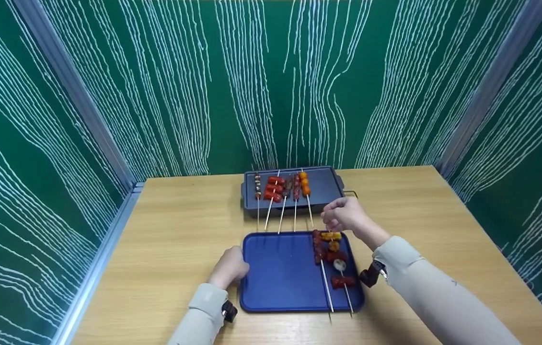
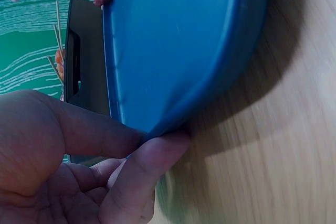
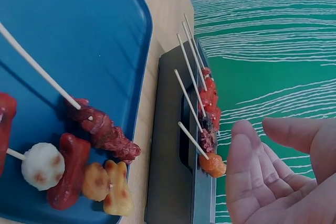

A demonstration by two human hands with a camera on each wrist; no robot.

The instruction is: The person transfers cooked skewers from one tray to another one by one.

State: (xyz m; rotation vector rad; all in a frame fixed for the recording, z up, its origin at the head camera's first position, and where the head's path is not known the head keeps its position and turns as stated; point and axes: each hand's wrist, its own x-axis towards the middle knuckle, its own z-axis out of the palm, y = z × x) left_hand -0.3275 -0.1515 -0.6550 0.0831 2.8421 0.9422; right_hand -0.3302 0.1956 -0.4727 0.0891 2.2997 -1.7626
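Note:
My left hand (image 1: 230,266) pinches the left rim of a blue tray (image 1: 280,278) between thumb and fingers, plainest in the left wrist view. Two skewers lie along the tray's right side: a dark red meat skewer (image 1: 317,247), and beside it a mixed skewer (image 1: 342,281) with sausage pieces, a white round slice and yellow pieces. Over the tray's far right corner hovers my right hand (image 1: 345,214), near the tips of those skewers. In the right wrist view its thumb and fingers (image 3: 240,169) stand apart with nothing between them.
Behind the tray stands a dark grill plate (image 1: 323,182) with several skewers across it, among them red sausages (image 1: 274,188) and orange balls (image 1: 305,183). Their sticks point toward the tray. Green patterned panels (image 1: 175,96) enclose the wooden table (image 1: 170,239) at the back and sides.

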